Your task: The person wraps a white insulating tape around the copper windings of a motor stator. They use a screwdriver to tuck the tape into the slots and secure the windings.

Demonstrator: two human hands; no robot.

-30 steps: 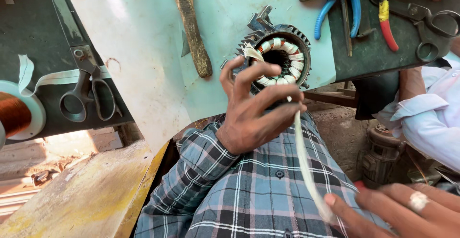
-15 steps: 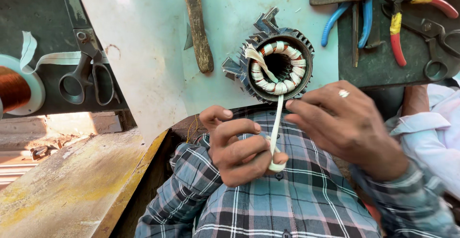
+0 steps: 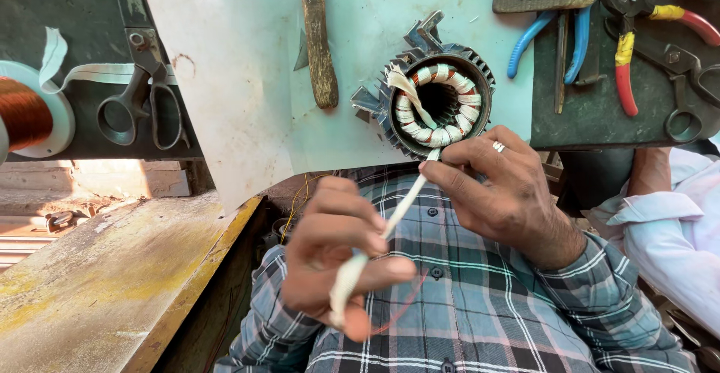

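Observation:
A round motor stator [image 3: 439, 103] with copper coils bound in white tape lies on a pale sheet on the bench. A white cloth tape [image 3: 396, 215] runs from its lower rim down toward me. My left hand [image 3: 337, 260], blurred, is closed around the tape's lower end above my plaid shirt. My right hand [image 3: 499, 189], with a ring, pinches the tape just below the stator's edge.
Scissors [image 3: 139, 106] and a copper wire spool [image 3: 26, 114] sit at the left. A wooden-handled tool [image 3: 319, 35] lies beside the stator. Blue and red-yellow pliers [image 3: 622, 50] and more scissors lie at the right. Another person's white sleeve [image 3: 667, 223] is at right. A worn wooden board [image 3: 97, 283] is lower left.
My left hand dropped from the stator to the tape's lower end. My right hand rose from the lower right to pinch the tape near the stator, and the tape is now drawn tight.

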